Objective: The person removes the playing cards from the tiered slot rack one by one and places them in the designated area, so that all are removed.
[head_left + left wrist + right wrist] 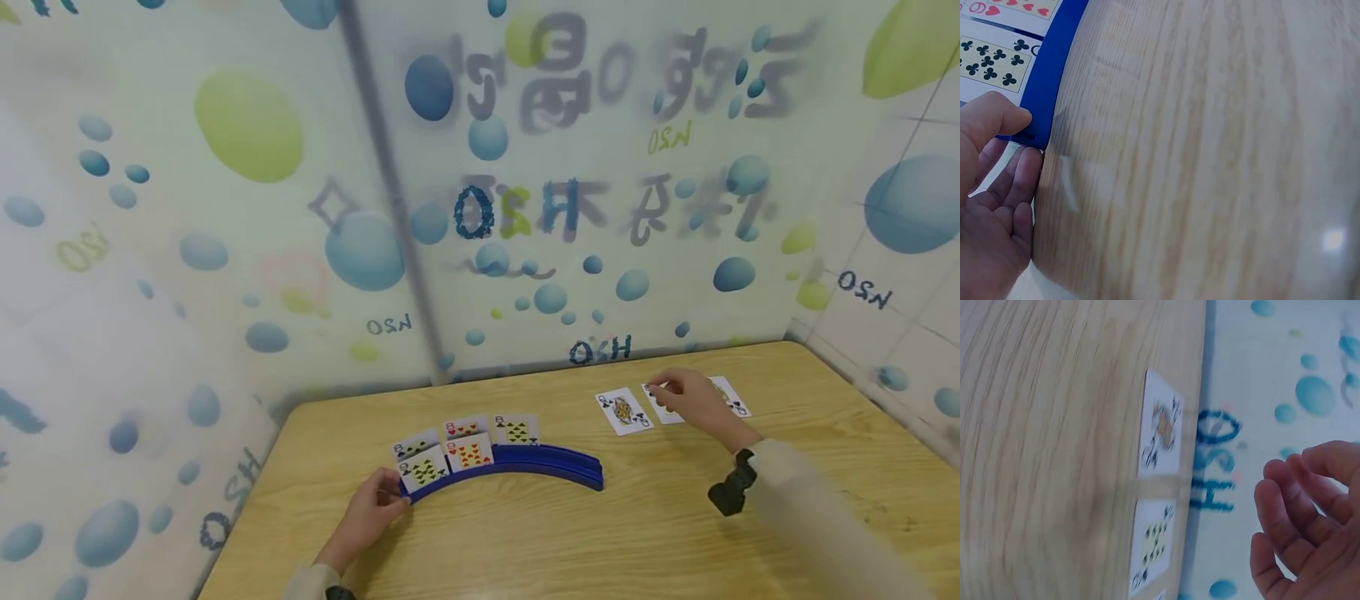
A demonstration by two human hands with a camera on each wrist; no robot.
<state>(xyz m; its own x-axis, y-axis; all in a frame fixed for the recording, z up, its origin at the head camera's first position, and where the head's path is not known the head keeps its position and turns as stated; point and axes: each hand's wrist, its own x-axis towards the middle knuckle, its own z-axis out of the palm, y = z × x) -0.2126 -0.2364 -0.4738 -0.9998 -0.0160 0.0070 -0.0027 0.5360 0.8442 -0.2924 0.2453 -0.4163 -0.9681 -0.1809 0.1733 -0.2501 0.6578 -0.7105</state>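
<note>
My left hand (369,510) pinches the left end of a curved blue card holder (551,462), with the thumb (1013,117) on top of its rim. Standing in the holder's front row are a club card (423,472) and a heart card (471,454). Behind them are a black-suited card (416,446), another heart card (463,428) and a card of clubs (517,431). My right hand (693,404), fingers loosely bent and holding nothing, is above the loose cards at the back right. It partly covers the middle card (660,408), between a queen (624,412) and another card (733,397).
The wooden table (517,533) runs back to a pale wall panel (525,317) printed with bubbles and lettering. More panels stand at the left and right sides of the table. The loose cards lie near the table's back edge.
</note>
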